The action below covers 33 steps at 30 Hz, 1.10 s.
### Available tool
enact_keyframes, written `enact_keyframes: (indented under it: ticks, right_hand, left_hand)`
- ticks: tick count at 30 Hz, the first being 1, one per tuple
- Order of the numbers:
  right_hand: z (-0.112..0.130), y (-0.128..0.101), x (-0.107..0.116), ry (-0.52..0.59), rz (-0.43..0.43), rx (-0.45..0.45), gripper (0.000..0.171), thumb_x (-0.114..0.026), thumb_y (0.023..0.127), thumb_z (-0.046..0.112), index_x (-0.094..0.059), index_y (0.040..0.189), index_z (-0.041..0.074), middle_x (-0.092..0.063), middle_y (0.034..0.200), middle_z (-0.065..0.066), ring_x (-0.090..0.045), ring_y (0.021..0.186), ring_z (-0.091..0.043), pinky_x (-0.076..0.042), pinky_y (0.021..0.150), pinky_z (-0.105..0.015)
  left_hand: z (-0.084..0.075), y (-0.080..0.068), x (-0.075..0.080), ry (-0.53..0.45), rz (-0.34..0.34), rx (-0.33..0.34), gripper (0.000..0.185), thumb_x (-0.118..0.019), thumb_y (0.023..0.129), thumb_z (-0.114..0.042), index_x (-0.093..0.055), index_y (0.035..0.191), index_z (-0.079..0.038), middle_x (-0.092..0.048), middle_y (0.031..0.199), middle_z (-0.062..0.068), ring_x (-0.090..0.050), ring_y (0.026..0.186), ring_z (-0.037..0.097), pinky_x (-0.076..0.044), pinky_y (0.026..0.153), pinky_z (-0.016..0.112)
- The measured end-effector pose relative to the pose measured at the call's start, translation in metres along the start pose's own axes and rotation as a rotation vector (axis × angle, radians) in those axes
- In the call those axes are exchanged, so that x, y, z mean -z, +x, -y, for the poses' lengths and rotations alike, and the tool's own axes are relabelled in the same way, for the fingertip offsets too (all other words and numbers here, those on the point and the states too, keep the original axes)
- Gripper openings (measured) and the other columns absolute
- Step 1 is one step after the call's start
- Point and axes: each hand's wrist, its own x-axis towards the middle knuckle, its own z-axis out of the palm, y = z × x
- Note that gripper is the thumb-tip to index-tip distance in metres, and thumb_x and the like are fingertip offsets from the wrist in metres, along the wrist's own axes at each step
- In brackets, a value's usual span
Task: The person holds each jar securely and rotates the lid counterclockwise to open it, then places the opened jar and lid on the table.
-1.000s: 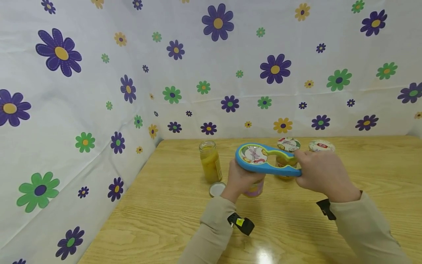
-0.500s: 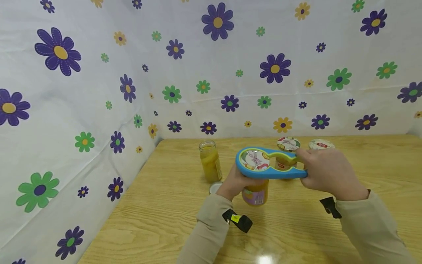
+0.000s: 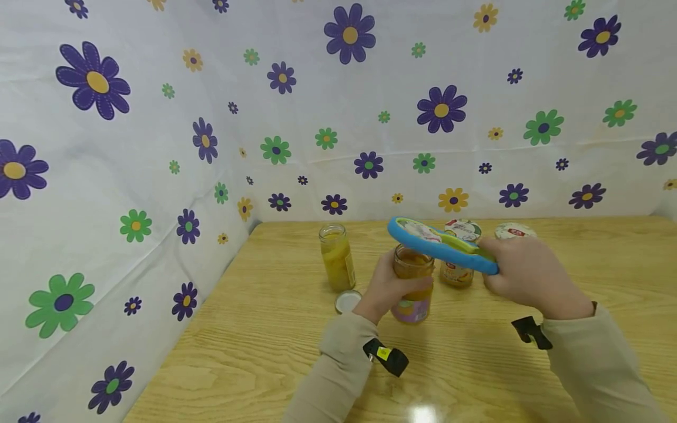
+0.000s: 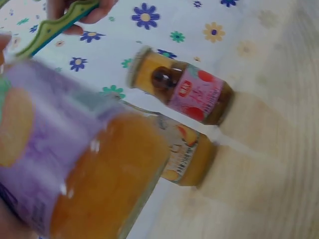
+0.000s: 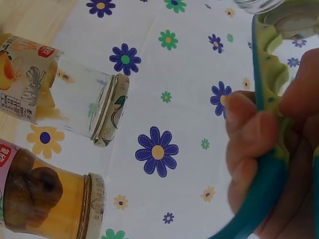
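My left hand grips a glass jar with a purple label and orange contents, raised above the table. Its mouth is uncovered. In the left wrist view this jar fills the near side. My right hand holds a blue and green jar opener by its handles. A printed lid sits in the opener's ring, tilted just over the jar's rim. From the right wrist view, the underside of the lid shows in the ring, and my fingers curl round the handles.
An uncovered jar of yellow fruit stands at the left, with a loose lid before it. Behind the opener stands a lidded jar. Another jar, with a pink label, is mostly hidden behind my right hand in the head view.
The opener has risen and tilted, carrying the lid off the purple-labelled jar. Its mouth, covered before, now shows. My left hand keeps its grip on the jar.
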Motion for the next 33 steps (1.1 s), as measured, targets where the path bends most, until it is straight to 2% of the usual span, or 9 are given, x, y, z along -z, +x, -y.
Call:
enact_keyframes:
  ticks: [4, 9, 13, 19, 25, 30, 33]
  right_hand:
    - [-0.001, 0.000, 0.000, 0.113, 0.086, -0.084, 0.013, -0.054, 0.065, 0.002, -0.046, 0.067, 0.012, -0.031, 0.051, 0.005, -0.028, 0.046, -0.010, -0.021, 0.045, -0.024]
    - [0.000, 0.001, 0.000, 0.220, 0.173, -0.131, 0.005, -0.052, 0.069, 0.002, -0.052, 0.070, 0.007, -0.033, 0.050, 0.004, -0.029, 0.045, -0.010, -0.024, 0.044, -0.023]
    - [0.001, 0.001, -0.001, 0.281, 0.219, -0.148, 0.006, -0.050, 0.072, 0.002, -0.055, 0.073, 0.004, -0.034, 0.050, 0.003, -0.029, 0.043, -0.009, -0.026, 0.043, -0.023]
    - [0.003, 0.001, -0.004, 0.324, 0.284, -0.172, 0.010, -0.049, 0.073, -0.001, -0.055, 0.071, 0.007, -0.030, 0.048, 0.004, -0.026, 0.041, -0.007, -0.025, 0.042, -0.022]
    - [0.002, 0.003, -0.008, 0.319, 0.364, -0.189, 0.011, -0.050, 0.075, 0.000, -0.053, 0.067, 0.007, -0.031, 0.049, 0.003, -0.027, 0.041, -0.008, -0.026, 0.043, -0.023]
    - [0.004, 0.004, -0.009, 0.304, 0.378, -0.189, 0.012, -0.049, 0.074, 0.000, -0.055, 0.067, 0.007, -0.031, 0.048, 0.003, -0.028, 0.040, -0.008, -0.026, 0.042, -0.022]
    - [0.005, 0.005, -0.008, 0.302, 0.381, -0.194, 0.011, -0.050, 0.074, 0.000, -0.056, 0.069, 0.006, -0.032, 0.048, 0.003, -0.029, 0.040, -0.008, -0.027, 0.042, -0.022]
  left_hand:
    - [0.008, 0.003, -0.007, 0.111, -0.145, 0.011, 0.041, -0.071, 0.073, -0.010, -0.054, 0.110, -0.006, -0.061, 0.098, 0.004, -0.058, 0.088, 0.014, -0.047, 0.076, 0.027]
    - [0.016, 0.006, -0.010, 0.161, -0.230, -0.020, 0.041, -0.073, 0.072, -0.015, -0.055, 0.109, -0.010, -0.061, 0.096, 0.001, -0.058, 0.085, 0.012, -0.048, 0.074, 0.026]
    - [0.021, 0.007, -0.012, 0.184, -0.278, -0.007, 0.040, -0.075, 0.070, -0.017, -0.056, 0.106, -0.011, -0.061, 0.093, -0.002, -0.058, 0.083, 0.010, -0.048, 0.073, 0.025]
    - [0.028, 0.008, -0.013, 0.233, -0.312, 0.033, 0.039, -0.078, 0.067, -0.018, -0.058, 0.101, -0.011, -0.061, 0.090, -0.003, -0.057, 0.081, 0.010, -0.048, 0.073, 0.023]
    - [0.035, 0.008, -0.012, 0.200, -0.317, 0.058, 0.039, -0.077, 0.068, -0.017, -0.058, 0.102, -0.009, -0.061, 0.093, -0.002, -0.058, 0.085, 0.011, -0.047, 0.076, 0.025]
    - [0.038, 0.009, -0.011, 0.177, -0.306, 0.063, 0.040, -0.076, 0.069, -0.017, -0.058, 0.104, -0.011, -0.061, 0.097, -0.002, -0.057, 0.089, 0.012, -0.046, 0.080, 0.027]
    - [0.038, 0.010, -0.009, 0.203, -0.289, 0.056, 0.040, -0.076, 0.069, -0.017, -0.057, 0.104, -0.011, -0.061, 0.097, -0.002, -0.057, 0.089, 0.012, -0.046, 0.080, 0.026]
